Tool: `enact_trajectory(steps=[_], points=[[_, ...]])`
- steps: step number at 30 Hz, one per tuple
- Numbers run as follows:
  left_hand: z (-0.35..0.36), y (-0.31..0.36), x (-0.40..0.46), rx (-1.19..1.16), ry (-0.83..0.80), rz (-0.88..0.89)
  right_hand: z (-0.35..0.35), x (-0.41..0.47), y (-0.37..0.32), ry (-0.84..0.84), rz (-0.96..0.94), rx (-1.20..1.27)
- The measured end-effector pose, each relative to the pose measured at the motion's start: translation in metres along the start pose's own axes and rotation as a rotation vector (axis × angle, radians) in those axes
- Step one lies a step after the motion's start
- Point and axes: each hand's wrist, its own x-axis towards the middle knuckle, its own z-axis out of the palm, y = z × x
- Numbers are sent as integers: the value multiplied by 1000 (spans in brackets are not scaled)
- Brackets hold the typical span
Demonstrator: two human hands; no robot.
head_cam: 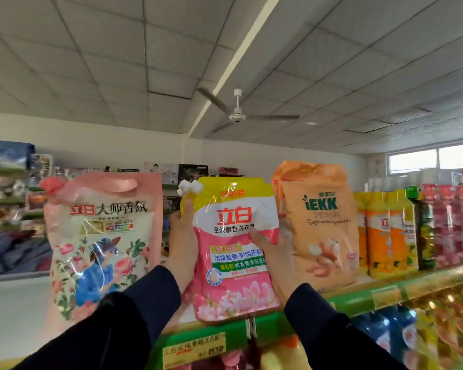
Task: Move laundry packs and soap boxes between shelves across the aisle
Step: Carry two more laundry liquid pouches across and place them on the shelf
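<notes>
Both hands are gripping a yellow, white and pink plastic laundry pouch point(233, 249), standing upright at the front edge of the green-edged top shelf point(358, 300), between a pink floral pouch point(102, 241) and an orange bag point(321, 222). The left hand point(181, 244) is wrapping its left side, the right hand point(274, 260) its right. Keeping it upright, base seated fully behind the edge, should stop it tipping.

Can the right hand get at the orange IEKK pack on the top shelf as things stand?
Probably not yet: the right hand is gripping the yellow-and-pink pack, shared with the left hand. The orange IEKK pack stands right beside it, its front unobstructed.
</notes>
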Motion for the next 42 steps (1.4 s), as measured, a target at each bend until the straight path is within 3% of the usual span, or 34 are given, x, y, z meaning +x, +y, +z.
enact_trajectory(steps=[4,8,11,15,27,31,34,42], points=[[-10,-27,-42,412,-117,227,-2,-1,5,30,-48,-18],[-23,-46,-56,839,-232,290,-3,2,12,1,5,-16],[-28,-50,-62,985,-225,317,-4,5,15,-11,125,72],[-30,-45,-54,1053,-242,322,1,13,17,20,127,217],[-35,-44,-46,1235,-291,332,12,16,27,61,92,113],[-45,-42,-57,1143,-306,430,3,8,17,-39,133,110],[-49,-38,-59,991,-218,475,-1,10,6,-64,59,61],[-35,-32,-59,877,-151,503,5,3,-4,69,-158,8]])
